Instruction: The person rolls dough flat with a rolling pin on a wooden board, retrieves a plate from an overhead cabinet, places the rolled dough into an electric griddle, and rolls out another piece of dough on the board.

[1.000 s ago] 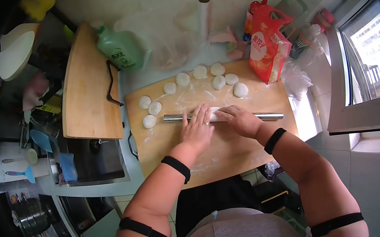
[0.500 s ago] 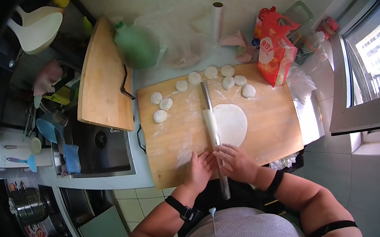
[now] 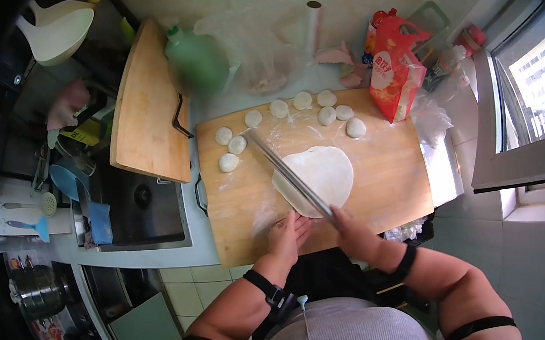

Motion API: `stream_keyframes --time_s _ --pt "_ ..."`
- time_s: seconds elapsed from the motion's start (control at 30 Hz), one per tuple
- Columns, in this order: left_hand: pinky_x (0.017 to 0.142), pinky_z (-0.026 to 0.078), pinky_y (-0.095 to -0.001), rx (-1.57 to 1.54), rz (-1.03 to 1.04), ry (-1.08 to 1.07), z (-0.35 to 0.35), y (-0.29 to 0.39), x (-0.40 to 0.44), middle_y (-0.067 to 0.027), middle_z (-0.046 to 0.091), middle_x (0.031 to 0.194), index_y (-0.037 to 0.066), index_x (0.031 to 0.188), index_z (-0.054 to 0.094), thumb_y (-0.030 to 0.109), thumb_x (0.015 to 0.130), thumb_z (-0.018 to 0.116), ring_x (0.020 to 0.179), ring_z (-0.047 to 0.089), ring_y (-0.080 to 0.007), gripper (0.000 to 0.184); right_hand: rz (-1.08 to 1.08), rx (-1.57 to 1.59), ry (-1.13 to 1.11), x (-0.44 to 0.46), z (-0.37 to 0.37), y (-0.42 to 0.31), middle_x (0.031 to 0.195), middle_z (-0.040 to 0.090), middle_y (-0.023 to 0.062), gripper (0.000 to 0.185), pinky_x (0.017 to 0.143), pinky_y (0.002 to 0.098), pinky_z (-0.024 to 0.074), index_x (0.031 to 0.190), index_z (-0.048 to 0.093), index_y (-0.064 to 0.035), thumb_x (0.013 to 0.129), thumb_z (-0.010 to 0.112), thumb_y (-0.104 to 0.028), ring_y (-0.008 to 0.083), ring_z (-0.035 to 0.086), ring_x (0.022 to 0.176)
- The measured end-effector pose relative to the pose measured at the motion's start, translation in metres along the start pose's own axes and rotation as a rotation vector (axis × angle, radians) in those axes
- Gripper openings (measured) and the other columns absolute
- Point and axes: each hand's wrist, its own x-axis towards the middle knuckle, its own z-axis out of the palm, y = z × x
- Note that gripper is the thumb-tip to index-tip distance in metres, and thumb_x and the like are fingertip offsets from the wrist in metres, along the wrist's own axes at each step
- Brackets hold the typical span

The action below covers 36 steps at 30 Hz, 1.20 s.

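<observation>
A flat, round dough sheet lies on the floured wooden board. Slanting across its left side is a metal rolling pin, its far end pointing up and left. My right hand is closed round the pin's near end. At the sheet's near edge, my left hand has its fingers stretched out toward the right, close to or touching the dough; exact contact cannot be made out. Several small dough balls sit along the far part of the board.
A red bag stands at the board's far right corner. Left of the board are a sink and a second wooden board standing upright. Behind are a green bottle and an upright roll. An open window juts in at right.
The rolling pin has swung from nearly straight to a leftward slant. The dough wrapped over it now lies flat. My right hand has moved right and grips the pin's end; my left hand stays near.
</observation>
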Motion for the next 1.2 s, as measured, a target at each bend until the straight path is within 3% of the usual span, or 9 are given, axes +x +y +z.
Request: stream_keyframes --time_s 0.23,0.43,0.5,0.67,0.73,0.77,0.9,1.07,1.2 --pt "0.081 0.051 -0.0294 0.286 -0.063 -0.011 0.021 0.005 0.015 -0.0044 0.067 0.093 0.003 0.101 0.061 0.029 0.09 0.065 0.089 0.065 -0.0138 0.028 -0.253 -0.364 0.002 0.037 -0.089 0.065 0.102 0.057 0.0146 0.052 0.083 0.0424 0.0484 0.127 0.052 -0.0091 0.078 0.051 0.006 0.035 0.057 0.094" --pt "0.083 0.053 -0.0313 0.26 -0.196 -0.057 0.032 0.026 0.013 -0.0102 0.065 0.107 0.002 0.109 0.057 0.023 0.093 0.06 0.096 0.064 -0.0189 0.027 -0.467 -0.445 0.021 0.073 -0.102 0.073 0.104 0.057 0.0118 0.05 0.087 0.0395 0.0467 0.124 0.057 -0.0122 0.076 0.056 0.002 0.0313 0.056 0.097" --pt "0.08 0.053 -0.0303 0.034 -0.138 -0.293 0.023 0.039 0.03 -0.0105 0.066 0.107 0.002 0.11 0.056 0.02 0.095 0.055 0.093 0.065 -0.0185 0.023 -0.483 -0.485 0.039 0.076 -0.106 0.072 0.104 0.057 0.0118 0.049 0.086 0.0392 0.047 0.123 0.058 -0.0123 0.076 0.056 0.002 0.0312 0.056 0.097" --pt "0.083 0.053 -0.0348 -0.178 0.186 -0.128 0.053 0.092 0.049 -0.0165 0.065 0.109 0.0 0.106 0.057 0.015 0.093 0.055 0.1 0.063 -0.0235 0.02 -0.323 -0.057 0.231 0.09 -0.097 0.041 0.119 0.057 0.0147 0.045 0.095 0.0447 0.0441 0.124 0.056 -0.0103 0.08 0.059 -0.004 0.0349 0.054 0.11" --pt "0.093 0.048 -0.0426 1.157 1.223 -0.081 0.059 0.072 0.066 -0.0192 0.061 0.117 -0.003 0.119 0.052 0.008 0.088 0.054 0.109 0.059 -0.0299 0.032 -0.404 -0.092 0.245 0.102 -0.068 0.024 0.131 0.051 0.0179 0.048 0.103 0.0457 0.039 0.13 0.049 -0.0044 0.083 0.059 -0.011 0.0356 0.048 0.122" --pt "0.106 0.035 -0.0476 1.449 1.18 -0.128 0.065 0.063 0.063 -0.0209 0.051 0.132 -0.003 0.131 0.045 0.011 0.087 0.049 0.125 0.047 -0.033 0.047 -0.512 -0.136 0.289 0.107 -0.05 0.025 0.135 0.048 0.0193 0.051 0.106 0.0457 0.0362 0.133 0.046 -0.0024 0.086 0.057 -0.018 0.0353 0.045 0.127" --pt "0.117 0.013 -0.0473 1.827 1.18 -0.088 0.038 0.001 0.058 -0.0201 0.033 0.148 -0.004 0.137 0.041 0.024 0.09 0.038 0.141 0.025 -0.0326 0.055 -0.352 -0.414 0.09 0.081 -0.023 0.023 0.147 0.034 0.0214 0.072 0.112 0.048 0.0237 0.142 0.035 -0.0023 0.088 0.047 -0.048 0.0345 0.034 0.137" --pt "0.117 0.013 -0.0456 1.739 1.066 -0.237 0.029 -0.016 0.002 -0.0209 0.031 0.149 -0.005 0.141 0.036 0.028 0.089 0.041 0.142 0.024 -0.0324 0.062 -0.382 -0.31 0.014 0.026 -0.017 0.028 0.148 0.034 0.0208 0.078 0.112 0.0469 0.0222 0.143 0.034 0.0011 0.087 0.048 -0.052 0.0348 0.032 0.138" --pt "0.117 0.011 -0.0476 1.917 1.17 -0.077 0.046 0.023 0.068 -0.0173 0.027 0.152 -0.003 0.144 0.031 0.03 0.089 0.041 0.143 0.022 -0.0298 0.064 -0.364 -0.529 0.176 0.103 -0.021 0.037 0.149 0.034 0.0195 0.081 0.113 0.0469 0.0204 0.143 0.034 0.0019 0.088 0.04 -0.057 0.033 0.028 0.14"
